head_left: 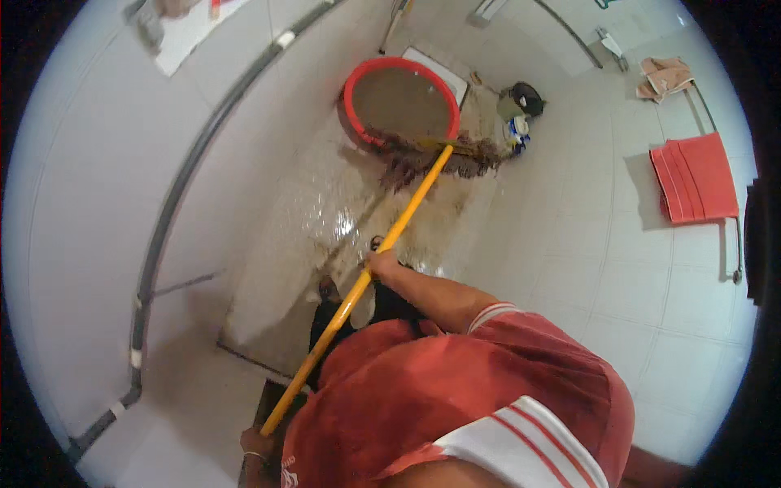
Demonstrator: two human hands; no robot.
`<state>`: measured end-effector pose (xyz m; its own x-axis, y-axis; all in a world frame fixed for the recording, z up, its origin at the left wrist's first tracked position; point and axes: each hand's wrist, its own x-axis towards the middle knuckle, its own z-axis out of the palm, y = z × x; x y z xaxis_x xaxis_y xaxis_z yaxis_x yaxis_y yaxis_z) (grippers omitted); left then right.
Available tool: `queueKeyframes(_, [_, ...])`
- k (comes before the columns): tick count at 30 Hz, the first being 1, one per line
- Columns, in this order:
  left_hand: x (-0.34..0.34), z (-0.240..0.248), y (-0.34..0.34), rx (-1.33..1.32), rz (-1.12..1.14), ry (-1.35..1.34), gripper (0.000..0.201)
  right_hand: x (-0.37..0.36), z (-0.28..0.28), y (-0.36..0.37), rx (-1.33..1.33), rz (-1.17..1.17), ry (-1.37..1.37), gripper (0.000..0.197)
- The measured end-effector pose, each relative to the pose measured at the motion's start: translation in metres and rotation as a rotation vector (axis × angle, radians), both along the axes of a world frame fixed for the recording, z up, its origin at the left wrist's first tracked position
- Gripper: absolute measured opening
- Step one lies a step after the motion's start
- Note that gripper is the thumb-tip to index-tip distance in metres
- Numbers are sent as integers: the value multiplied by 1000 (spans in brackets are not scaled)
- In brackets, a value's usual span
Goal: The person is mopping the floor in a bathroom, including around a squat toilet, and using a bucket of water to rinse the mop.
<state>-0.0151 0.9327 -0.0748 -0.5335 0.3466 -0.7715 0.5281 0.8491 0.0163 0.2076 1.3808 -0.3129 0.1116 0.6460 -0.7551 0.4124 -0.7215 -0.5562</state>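
Note:
A mop with a long yellow handle (pixel 340 313) runs slantwise from the lower left up to its stringy, dark reddish-brown head (pixel 407 159). My right hand (pixel 381 263) is closed round the middle of the handle. At the lower left, my left hand (pixel 258 442) grips the handle near its end. The mop head's strands spread beside the near rim of a red basin (pixel 351 104), and some appear to overlap that rim. Murky brownish water (pixel 403 96) fills the basin. Whether the strands reach into the water I cannot tell.
The tiled floor (pixel 285 244) is wet and shiny. A dark bucket-like container (pixel 527 99) and a blue-and-white container (pixel 518 130) stand by the right wall. A grey pipe (pixel 189 167) follows the left wall. A red towel (pixel 695 179) and a tan cloth (pixel 665 77) hang on the right.

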Motion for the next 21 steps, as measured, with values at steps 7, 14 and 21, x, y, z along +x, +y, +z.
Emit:
queueKeyframes(7, [20, -39, 116, 11, 91, 123, 26, -5, -9, 148, -57, 47, 26, 23])
queueKeyframes(14, [96, -9, 227, 38, 53, 184, 24, -3, 70, 293, -177, -15, 370, 15])
queueKeyframes(21, [113, 46, 393, -140, -87, -127, 36, 4, -26, 395, -288, 121, 109, 19])
